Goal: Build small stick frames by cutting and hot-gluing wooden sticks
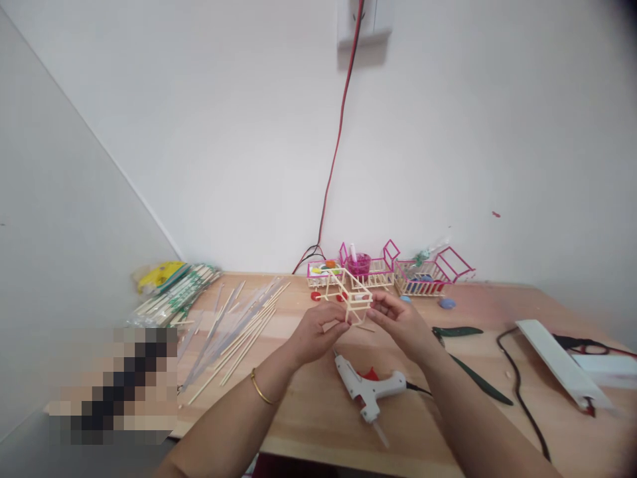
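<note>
A small frame of pale wooden sticks [359,300] is held up above the table between my two hands. My left hand [321,326] pinches its lower left side with thumb and fingers. At its right side, my right hand [401,322] grips the frame with thumb and fingertips. Below the hands lies a white hot glue gun [371,392] with a red trigger, a glue stick poking out of its rear. To the right rests a tool with dark green handles [480,378], partly hidden behind my right forearm.
Loose sticks [249,332] and clear glue sticks [212,352] spread over the left of the wooden table [303,418]. Packaged sticks [179,295] lie behind them. Small stick carts [423,285] stand along the wall. At right are a white power strip [562,362] and a black cable [522,392].
</note>
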Demonstrator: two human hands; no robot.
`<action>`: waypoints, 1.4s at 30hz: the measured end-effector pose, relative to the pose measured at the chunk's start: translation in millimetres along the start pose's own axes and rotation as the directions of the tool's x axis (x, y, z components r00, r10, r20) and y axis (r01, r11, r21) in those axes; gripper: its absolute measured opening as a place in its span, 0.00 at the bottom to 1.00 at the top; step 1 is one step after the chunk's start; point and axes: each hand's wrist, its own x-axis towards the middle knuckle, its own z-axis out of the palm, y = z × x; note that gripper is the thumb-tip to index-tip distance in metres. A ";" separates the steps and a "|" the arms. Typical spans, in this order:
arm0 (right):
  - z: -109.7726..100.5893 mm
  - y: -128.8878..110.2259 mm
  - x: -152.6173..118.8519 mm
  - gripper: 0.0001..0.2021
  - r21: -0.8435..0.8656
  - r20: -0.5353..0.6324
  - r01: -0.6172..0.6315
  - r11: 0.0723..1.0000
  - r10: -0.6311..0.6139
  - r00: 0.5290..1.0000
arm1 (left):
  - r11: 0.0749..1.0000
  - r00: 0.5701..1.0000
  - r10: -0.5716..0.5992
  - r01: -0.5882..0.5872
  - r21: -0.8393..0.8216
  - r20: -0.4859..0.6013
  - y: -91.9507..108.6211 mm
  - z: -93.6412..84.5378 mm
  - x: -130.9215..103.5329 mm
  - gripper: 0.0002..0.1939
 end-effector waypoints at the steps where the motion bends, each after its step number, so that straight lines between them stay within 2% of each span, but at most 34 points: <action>1: 0.1 -0.9 -0.3 0.19 -0.005 0.004 0.001 1.000 -0.001 1.000 | 1.000 1.000 0.005 -0.005 0.002 0.004 0.1 0.5 -0.1 0.10; 9: -2.4 -1.0 -0.8 0.13 -0.027 0.057 0.026 0.999 -0.024 0.998 | 0.999 0.999 0.019 -0.020 0.035 0.034 0.7 1.7 0.1 0.11; 21: 1.0 -7.9 -3.0 0.15 -0.122 0.030 0.029 0.992 -0.026 0.999 | 1.000 0.998 -0.004 0.003 0.010 0.065 1.5 3.2 0.3 0.10; 23: -0.6 -5.1 -2.7 0.14 -0.112 0.020 0.028 0.993 -0.026 0.999 | 0.999 0.998 -0.025 0.027 -0.030 0.061 1.2 2.9 0.4 0.11; 26: -6.0 0.1 -1.2 0.15 -0.128 -0.054 0.029 0.991 -0.036 0.998 | 0.988 0.994 -0.102 0.105 -0.112 0.031 -0.1 1.9 0.3 0.12; 29: -14.5 5.8 1.5 0.15 -0.238 -0.115 0.037 0.971 -0.066 0.991 | 0.961 0.979 -0.202 0.190 -0.202 -0.041 -2.8 0.7 -0.1 0.13; 31: -20.2 12.2 3.7 0.14 -0.426 -0.070 0.038 0.904 -0.075 0.995 | 0.933 0.961 -0.264 0.233 -0.276 -0.079 -4.9 0.2 -0.3 0.14; 34: -25.0 27.9 6.4 0.09 -0.751 0.089 0.054 0.658 0.020 0.996 | 0.859 0.933 -0.348 0.280 -0.428 -0.088 -8.1 0.5 -0.4 0.14; 36: -24.7 39.6 7.3 0.06 -0.816 0.121 0.055 0.576 0.076 0.990 | 0.806 0.921 -0.382 0.289 -0.516 -0.082 -10.2 1.3 -0.2 0.14; 42: -18.0 55.0 7.2 0.06 -0.859 0.143 0.060 0.508 0.126 0.982 | 0.720 0.902 -0.420 0.268 -0.641 -0.095 -15.3 1.5 1.3 0.14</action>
